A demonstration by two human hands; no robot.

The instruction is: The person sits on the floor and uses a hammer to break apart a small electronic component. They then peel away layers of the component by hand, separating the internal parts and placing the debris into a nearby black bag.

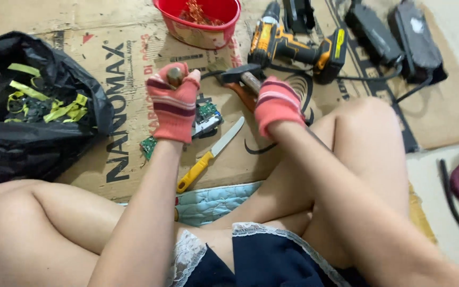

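Gloved hands | left (173, 103) grips small brownish piece (175, 76) | right (276, 103) grips hammer (245, 78), handle hidden

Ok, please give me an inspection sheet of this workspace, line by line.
Surface: flattened brown cardboard sheet on the floor.
Job's things: small round brown metal part; hammer; green circuit board.
Clutter: yellow-handled knife; red plastic bowl; black bag of yellow strips; yellow-black cordless drill.
Hands: gloved left hand holds the part; gloved right hand grips the hammer.
Cables: black cable by the chargers.
Surroundings: nothing seen.
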